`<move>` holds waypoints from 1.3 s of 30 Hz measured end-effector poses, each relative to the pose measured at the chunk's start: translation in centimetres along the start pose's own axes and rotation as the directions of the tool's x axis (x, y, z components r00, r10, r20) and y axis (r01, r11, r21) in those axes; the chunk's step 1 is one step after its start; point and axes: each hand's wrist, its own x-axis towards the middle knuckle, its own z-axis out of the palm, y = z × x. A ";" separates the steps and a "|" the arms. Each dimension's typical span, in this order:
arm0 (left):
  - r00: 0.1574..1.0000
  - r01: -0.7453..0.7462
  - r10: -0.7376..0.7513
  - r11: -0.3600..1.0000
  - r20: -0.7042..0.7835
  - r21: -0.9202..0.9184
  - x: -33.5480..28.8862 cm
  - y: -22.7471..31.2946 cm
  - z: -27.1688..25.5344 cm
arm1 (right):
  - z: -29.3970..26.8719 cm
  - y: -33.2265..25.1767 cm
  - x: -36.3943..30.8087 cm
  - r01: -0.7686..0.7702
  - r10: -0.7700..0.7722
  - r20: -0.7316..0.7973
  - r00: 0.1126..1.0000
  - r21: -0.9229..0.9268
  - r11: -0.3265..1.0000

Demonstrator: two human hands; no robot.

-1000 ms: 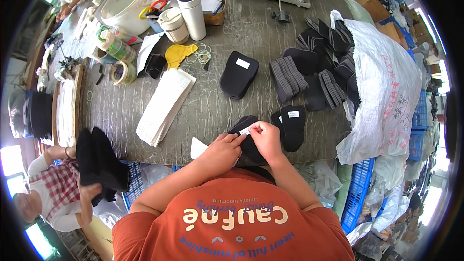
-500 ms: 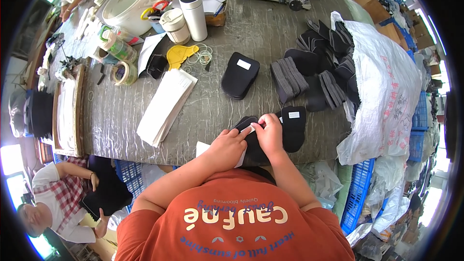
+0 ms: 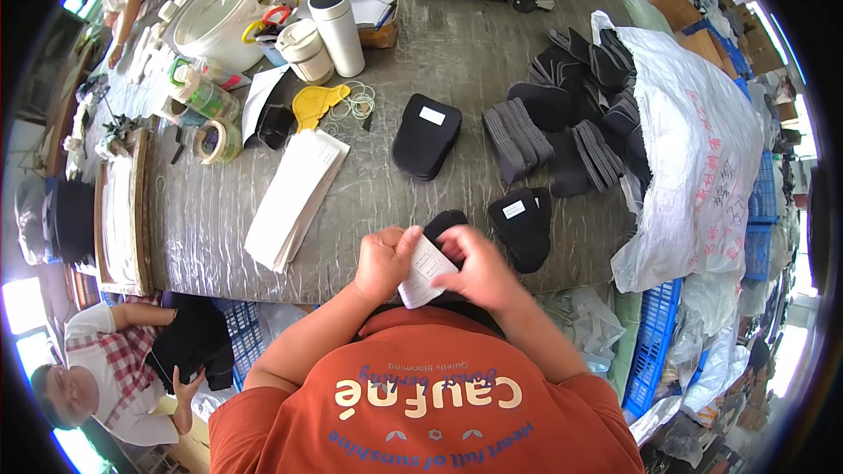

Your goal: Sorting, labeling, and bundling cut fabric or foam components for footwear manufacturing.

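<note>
In front of my chest, my left hand [image 3: 385,262] grips a white printed sheet of paper [image 3: 425,274], its thumb along the upper edge. My right hand [image 3: 479,270], slightly blurred, has its thumb on the sheet's right side and its fingers curled around that edge. Just beyond the sheet lies a rounded black pad [image 3: 449,221], partly covered by my hands. To the right, overlapping black pads [image 3: 528,241] lie on the table, the top one bearing a small white label. A thicker stack of black pads [image 3: 426,145], also labelled, sits farther off.
Grey-edged black pads [image 3: 518,139] spill from a white woven sack [image 3: 702,149] at right. Folded white papers [image 3: 294,202] lie left. Behind them stand tape rolls [image 3: 217,140], a white flask [image 3: 337,31], a cup and a bucket [image 3: 219,25]. Another person [image 3: 123,364] sits lower left.
The white sheet has come up from beside my left forearm into my hands. My hands have moved off the black pad, and the labelled pads at right have shifted slightly.
</note>
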 end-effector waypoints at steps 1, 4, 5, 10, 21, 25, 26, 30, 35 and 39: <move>0.996 0.073 -0.076 0.995 -0.047 -0.075 0.0 0.0 0.1 | 1.2 0.0 -0.1 -0.038 0.037 0.003 0.999 0.101 0.994; 0.993 -0.098 0.082 0.975 -0.089 -0.197 0.0 -0.2 -0.6 | 1.7 0.9 0.1 -0.112 0.114 0.008 0.993 0.280 0.954; 0.993 -0.097 0.082 0.976 -0.087 -0.196 0.1 -0.3 -1.0 | 1.5 1.1 0.2 -0.148 0.154 0.010 0.988 0.354 0.923; 0.984 0.072 -0.045 0.985 0.170 -0.154 0.3 0.9 -2.9 | 1.4 0.3 0.4 -0.156 0.151 0.043 0.988 0.332 0.930; 0.988 -0.018 0.046 0.983 -0.147 0.184 -0.9 -1.5 -2.6 | 1.8 1.7 0.7 0.110 -0.074 -0.232 0.970 0.144 0.984; 0.883 -0.417 0.246 0.803 0.400 0.426 -1.9 -0.7 -3.3 | 0.1 2.0 1.7 0.053 -0.037 -0.320 0.947 0.039 0.998; 0.884 -0.414 0.244 0.805 0.398 0.425 -2.1 -0.9 -2.7 | 0.1 2.6 1.9 0.031 -0.013 -0.291 0.957 0.056 0.998; 0.733 -0.657 0.437 0.652 0.521 0.378 -2.5 -2.0 -0.8 | 0.8 3.6 2.3 0.001 -0.011 -0.248 0.969 -0.041 0.999; 0.729 -0.666 0.429 0.626 0.533 0.406 -2.5 -2.2 -0.6 | 1.1 3.6 2.5 0.016 -0.044 -0.254 0.966 -0.112 0.994; 0.730 -0.662 0.425 0.635 0.536 0.398 -2.4 -2.3 -0.5 | 1.2 3.6 2.6 0.014 -0.052 -0.253 0.966 -0.152 0.988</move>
